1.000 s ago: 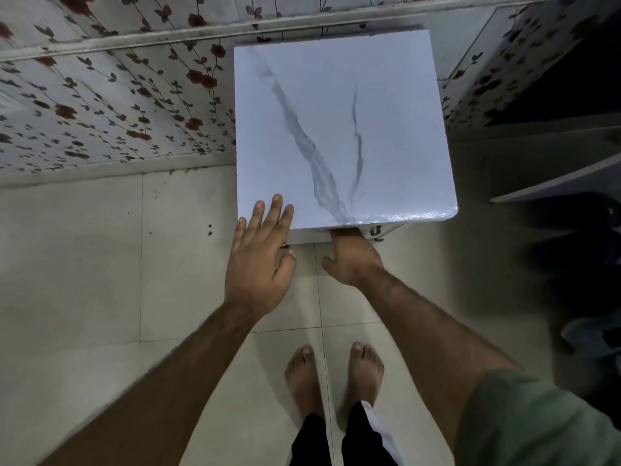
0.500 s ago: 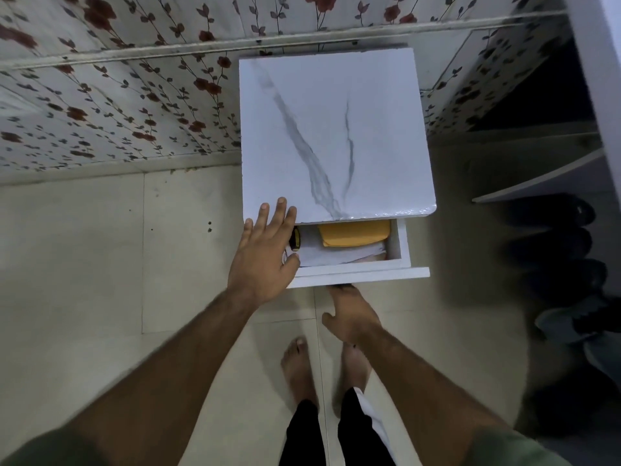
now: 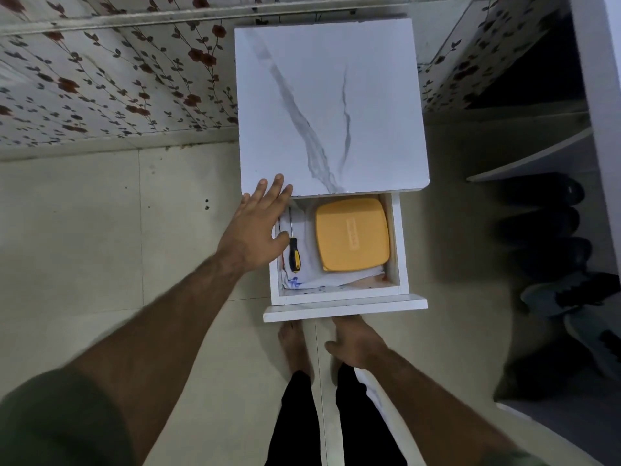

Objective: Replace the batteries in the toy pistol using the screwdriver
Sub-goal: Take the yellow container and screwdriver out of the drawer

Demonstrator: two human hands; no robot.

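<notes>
A small white cabinet with a marble-patterned top (image 3: pixel 331 105) stands against the wall. Its drawer (image 3: pixel 346 302) is pulled far out. Inside lie a screwdriver (image 3: pixel 293 253) with a black and yellow handle, on white paper, and a yellow lidded box (image 3: pixel 352 234). My left hand (image 3: pixel 258 227) rests flat with straight fingers on the cabinet's front left corner, just left of the screwdriver. My right hand (image 3: pixel 356 343) is under the drawer's front panel, fingers hidden beneath it. No toy pistol is in view.
My bare feet (image 3: pixel 295 348) stand on the tiled floor right below the drawer. Dark shoes (image 3: pixel 551 227) line a shelf at the right. Floral-patterned wall (image 3: pixel 111 82) runs behind the cabinet.
The drawer has slid out from shut to wide open, drawn by my right hand. The screwdriver and yellow box came into sight. My left hand stayed on the cabinet corner.
</notes>
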